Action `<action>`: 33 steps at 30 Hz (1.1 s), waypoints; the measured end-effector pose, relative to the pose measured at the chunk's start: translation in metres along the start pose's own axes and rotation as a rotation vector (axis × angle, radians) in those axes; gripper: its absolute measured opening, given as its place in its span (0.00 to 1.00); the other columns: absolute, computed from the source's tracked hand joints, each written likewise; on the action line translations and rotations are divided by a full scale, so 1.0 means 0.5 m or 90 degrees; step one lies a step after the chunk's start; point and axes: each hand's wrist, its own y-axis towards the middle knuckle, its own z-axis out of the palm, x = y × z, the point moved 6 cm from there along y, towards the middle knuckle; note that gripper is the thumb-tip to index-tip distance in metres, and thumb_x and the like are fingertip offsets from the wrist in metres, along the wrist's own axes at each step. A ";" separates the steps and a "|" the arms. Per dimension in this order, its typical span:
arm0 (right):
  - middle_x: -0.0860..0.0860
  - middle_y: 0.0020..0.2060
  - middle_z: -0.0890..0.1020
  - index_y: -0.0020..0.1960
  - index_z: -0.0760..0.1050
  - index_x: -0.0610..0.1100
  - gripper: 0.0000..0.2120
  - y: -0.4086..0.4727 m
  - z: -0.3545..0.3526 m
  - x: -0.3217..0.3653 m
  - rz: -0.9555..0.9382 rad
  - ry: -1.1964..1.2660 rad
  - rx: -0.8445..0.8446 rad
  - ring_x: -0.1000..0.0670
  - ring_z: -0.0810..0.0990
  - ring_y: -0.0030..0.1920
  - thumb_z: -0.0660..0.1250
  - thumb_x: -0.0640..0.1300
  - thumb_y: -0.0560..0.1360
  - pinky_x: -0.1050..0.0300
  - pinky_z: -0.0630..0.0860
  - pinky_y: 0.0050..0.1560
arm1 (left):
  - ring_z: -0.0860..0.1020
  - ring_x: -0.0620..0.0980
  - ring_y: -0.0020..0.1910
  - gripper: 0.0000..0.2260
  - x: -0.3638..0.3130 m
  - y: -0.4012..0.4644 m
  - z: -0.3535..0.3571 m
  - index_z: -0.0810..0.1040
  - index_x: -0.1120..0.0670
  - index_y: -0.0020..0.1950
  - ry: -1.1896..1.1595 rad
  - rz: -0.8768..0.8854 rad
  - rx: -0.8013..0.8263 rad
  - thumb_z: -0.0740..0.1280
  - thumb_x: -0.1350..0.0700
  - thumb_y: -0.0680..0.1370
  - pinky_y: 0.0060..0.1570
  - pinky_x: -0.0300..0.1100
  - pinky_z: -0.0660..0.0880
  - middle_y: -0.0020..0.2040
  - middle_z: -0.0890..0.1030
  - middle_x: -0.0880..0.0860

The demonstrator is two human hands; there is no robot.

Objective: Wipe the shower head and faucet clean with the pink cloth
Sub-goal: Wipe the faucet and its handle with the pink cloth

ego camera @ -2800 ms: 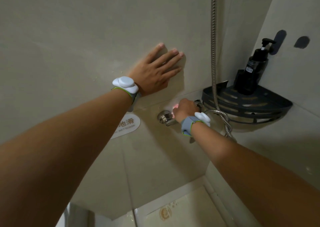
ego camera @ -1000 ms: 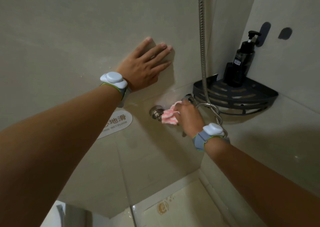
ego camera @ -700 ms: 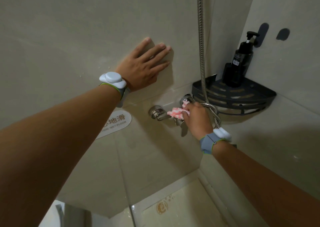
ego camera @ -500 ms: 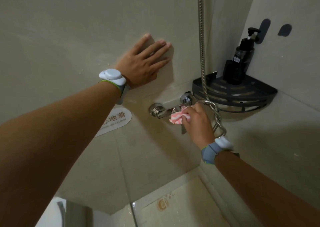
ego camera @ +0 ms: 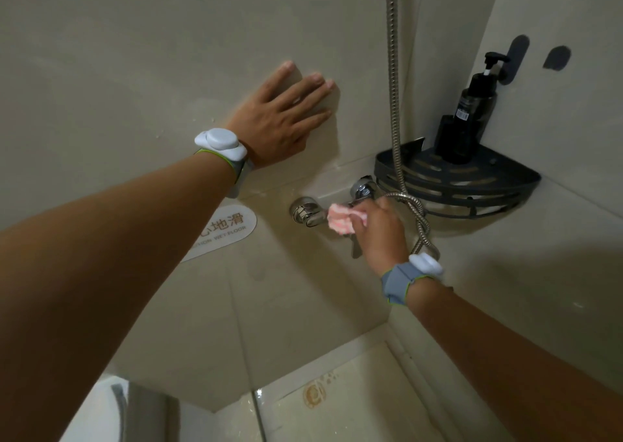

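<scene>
Nearest, both my forearms reach out from the bottom of the view, each with a grey wrist band (ego camera: 399, 281) carrying a white puck. Below them, wet floor tile (ego camera: 340, 404) with a brownish round mark. Right hand (ego camera: 379, 231): grip curled round the bunched pink cloth (ego camera: 341, 221), holding it against the middle of the chrome faucet (ego camera: 305, 210), whose body runs along the wall between two round wall fittings. Cloth covers the centre part; the left fitting shows bare. Left hand (ego camera: 281, 119): grip spread flat, fingers straight, palm pressed on the beige wall tile (ego camera: 135, 54) above and left of the faucet. White oval wet-floor sticker (ego camera: 224, 231) on the wall under my left wrist. Metal shower hose (ego camera: 392, 81) hangs down the wall and loops just behind my right hand. Farthest, black corner shelf (ego camera: 472, 190) with a dark pump bottle (ego camera: 473, 104) standing on it. Shower head out of view.
</scene>
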 end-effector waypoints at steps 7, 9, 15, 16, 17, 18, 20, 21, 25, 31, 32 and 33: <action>0.43 0.55 0.77 0.53 0.81 0.44 0.08 0.024 0.016 0.021 -0.067 -0.029 0.020 0.41 0.77 0.56 0.68 0.45 0.76 0.50 0.76 0.52 | 0.64 0.59 0.81 0.22 0.003 0.004 -0.010 0.71 0.51 0.78 0.011 -0.001 -0.001 0.56 0.51 0.83 0.78 0.66 0.61 0.82 0.63 0.57; 0.41 0.58 0.76 0.58 0.78 0.41 0.12 0.048 0.027 0.023 -0.034 -0.052 0.028 0.39 0.76 0.58 0.66 0.46 0.78 0.49 0.75 0.55 | 0.63 0.59 0.81 0.23 0.004 0.001 -0.005 0.70 0.50 0.79 0.015 -0.002 0.011 0.56 0.51 0.84 0.78 0.66 0.60 0.83 0.62 0.57; 0.39 0.59 0.74 0.61 0.73 0.39 0.12 0.083 0.058 0.075 -0.097 -0.127 0.072 0.39 0.74 0.60 0.61 0.39 0.79 0.49 0.71 0.57 | 0.63 0.59 0.81 0.23 0.006 0.002 -0.002 0.68 0.51 0.80 0.017 0.003 0.018 0.56 0.50 0.84 0.78 0.66 0.60 0.83 0.62 0.57; 0.40 0.58 0.74 0.60 0.74 0.40 0.11 0.079 0.066 0.093 -0.132 -0.100 0.087 0.39 0.75 0.59 0.61 0.39 0.78 0.49 0.72 0.55 | 0.63 0.59 0.81 0.23 0.006 0.000 -0.003 0.68 0.51 0.80 0.019 0.002 0.011 0.57 0.50 0.84 0.78 0.66 0.61 0.82 0.63 0.57; 0.40 0.57 0.75 0.59 0.75 0.41 0.10 0.074 0.073 0.111 -0.158 -0.067 0.105 0.39 0.76 0.58 0.62 0.39 0.78 0.49 0.73 0.54 | 0.64 0.59 0.81 0.23 0.007 0.000 -0.004 0.68 0.51 0.80 0.021 -0.001 0.001 0.57 0.50 0.84 0.78 0.66 0.62 0.82 0.64 0.57; 0.41 0.56 0.75 0.57 0.75 0.41 0.10 0.068 0.080 0.126 -0.171 -0.040 0.118 0.39 0.77 0.57 0.63 0.39 0.77 0.49 0.73 0.53 | 0.65 0.59 0.81 0.23 0.006 0.000 -0.005 0.68 0.51 0.80 0.022 -0.005 -0.008 0.57 0.50 0.85 0.77 0.66 0.63 0.82 0.65 0.57; 0.43 0.53 0.77 0.53 0.76 0.43 0.07 0.057 0.095 0.152 -0.183 0.004 0.132 0.42 0.79 0.52 0.65 0.39 0.75 0.51 0.76 0.50 | 0.65 0.59 0.80 0.23 0.004 0.000 -0.003 0.69 0.51 0.80 0.020 -0.009 -0.015 0.57 0.50 0.85 0.77 0.66 0.64 0.81 0.66 0.57; 0.44 0.51 0.78 0.50 0.77 0.43 0.05 0.048 0.104 0.164 -0.195 0.031 0.158 0.44 0.80 0.48 0.65 0.38 0.74 0.53 0.78 0.48 | 0.65 0.59 0.80 0.23 0.002 0.002 -0.002 0.69 0.51 0.79 0.020 -0.008 -0.014 0.58 0.50 0.84 0.77 0.66 0.64 0.81 0.66 0.57; 0.44 0.46 0.80 0.40 0.73 0.41 0.08 0.015 0.149 0.201 -0.255 0.095 0.322 0.45 0.85 0.38 0.63 0.29 0.71 0.47 0.82 0.40 | 0.63 0.59 0.81 0.23 0.002 0.004 0.006 0.68 0.51 0.80 0.002 -0.007 -0.011 0.57 0.50 0.84 0.78 0.66 0.62 0.82 0.64 0.57; 0.49 0.42 0.81 0.40 0.75 0.46 0.10 0.035 0.099 0.190 -0.141 0.179 0.171 0.48 0.81 0.41 0.61 0.34 0.73 0.55 0.79 0.43 | 0.60 0.59 0.82 0.24 0.004 0.004 -0.006 0.69 0.51 0.79 -0.048 -0.051 0.021 0.59 0.51 0.82 0.80 0.65 0.54 0.83 0.62 0.57; 0.48 0.44 0.80 0.42 0.77 0.46 0.09 0.045 0.091 0.183 -0.107 0.194 0.172 0.47 0.80 0.43 0.62 0.35 0.74 0.57 0.77 0.42 | 0.62 0.59 0.82 0.25 -0.007 0.006 -0.015 0.72 0.52 0.77 -0.062 -0.084 0.021 0.62 0.53 0.80 0.80 0.66 0.56 0.82 0.64 0.58; 0.47 0.46 0.79 0.43 0.78 0.45 0.07 0.055 0.081 0.178 -0.078 0.207 0.173 0.46 0.79 0.45 0.64 0.35 0.75 0.59 0.73 0.40 | 0.64 0.60 0.81 0.25 -0.019 0.010 -0.023 0.75 0.53 0.75 -0.076 -0.117 0.027 0.64 0.55 0.77 0.79 0.67 0.57 0.81 0.66 0.58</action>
